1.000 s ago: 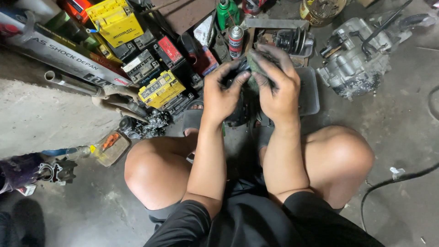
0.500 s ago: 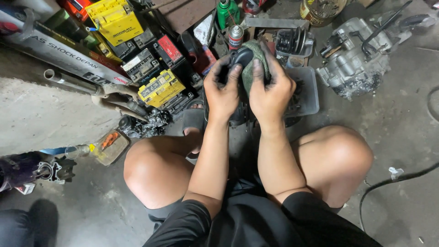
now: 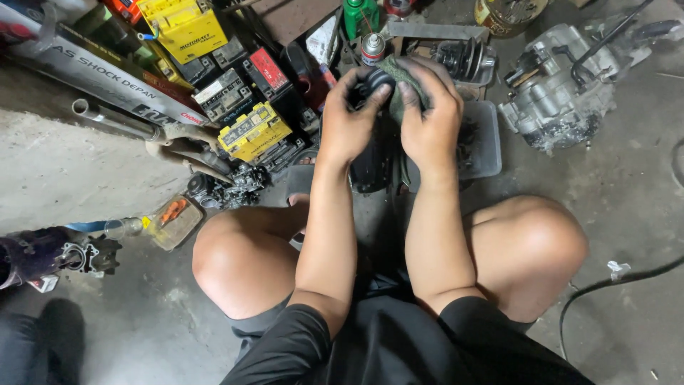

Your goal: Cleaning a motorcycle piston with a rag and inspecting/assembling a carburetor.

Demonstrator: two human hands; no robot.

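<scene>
I squat on a concrete floor with both arms stretched out between my knees. My left hand (image 3: 350, 117) grips a small round black part (image 3: 375, 80) from the left. My right hand (image 3: 429, 117) presses a dark green rag (image 3: 400, 84) against that part from the right. Both hands are grimy and touch each other around the part. Below them stands a dark engine piece (image 3: 370, 167), partly hidden by my wrists.
A grey plastic tray (image 3: 488, 142) lies behind my right hand. An engine block (image 3: 559, 100) sits at the right. Yellow and black batteries (image 3: 253, 132), a spray can (image 3: 372, 48), a metal pipe (image 3: 117, 121) and a carburettor (image 3: 235, 189) crowd the left. A black cable (image 3: 620, 281) runs at the right.
Both hands have lifted the part and rag slightly away from me, and the fingers have shifted around it as the rag is worked over it.
</scene>
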